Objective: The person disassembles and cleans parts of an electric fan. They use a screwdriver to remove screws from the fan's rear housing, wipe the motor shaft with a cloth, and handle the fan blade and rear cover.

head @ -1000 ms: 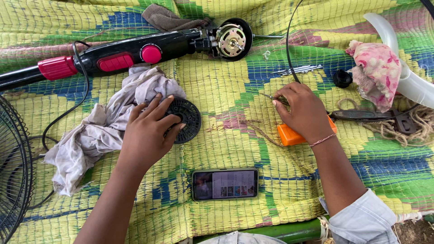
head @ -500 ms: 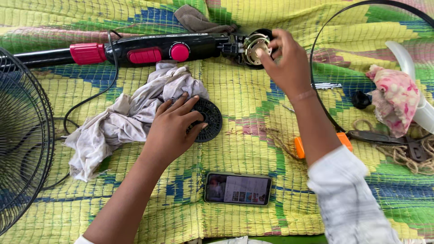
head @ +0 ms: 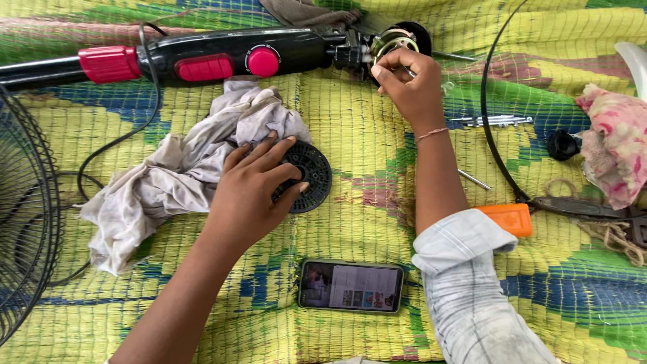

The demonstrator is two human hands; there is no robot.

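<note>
My left hand (head: pixel 253 187) rests flat on a round black slotted cover (head: pixel 308 174) lying on the woven mat, fingers spread over its left half. My right hand (head: pixel 408 87) is up at the exposed motor (head: pixel 397 42) at the end of the black fan body (head: pixel 229 57) with red knob and buttons. Its fingertips are pinched together against the motor's metal part; whether a small piece sits between them I cannot tell. A crumpled grey cloth (head: pixel 175 178) lies just left of my left hand.
A phone (head: pixel 351 286) with a lit screen lies near me. An orange-handled tool (head: pixel 509 218), small metal screws (head: pixel 495 121), a black cap (head: pixel 561 144) and a floral cloth (head: pixel 617 152) lie to the right. A wire fan guard (head: pixel 27 222) fills the left edge; a thin black ring (head: pixel 495 145) curves on the right.
My right hand left the orange-handled tool and moved up to the motor, where it now stays with pinched fingers. My left hand has stayed on the black cover.
</note>
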